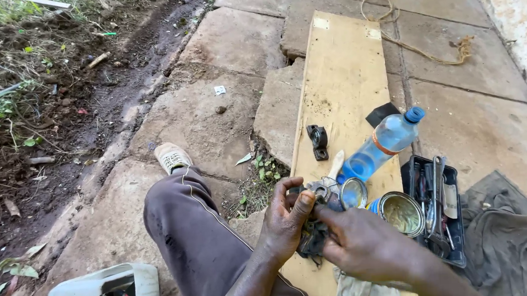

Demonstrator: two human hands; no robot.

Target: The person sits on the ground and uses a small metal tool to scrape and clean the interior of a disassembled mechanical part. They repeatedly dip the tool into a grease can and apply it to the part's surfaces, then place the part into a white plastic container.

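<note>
Outdoors, a long wooden board (339, 96) lies across cracked stone paving (213, 114) beside bare soil. Over the board's near end, the left hand (285, 222) and right hand (364, 242) both curl closed around a small dark greasy metal part (317, 214). Just beside them stand an open tin (402, 213), a plastic bottle (383, 145) and a tool tray (438, 208).

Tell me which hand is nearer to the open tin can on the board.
Right. The right hand lies just beside the open tin can, almost touching its near side. The left hand is farther off, across the dark metal part both hands grip.
</note>
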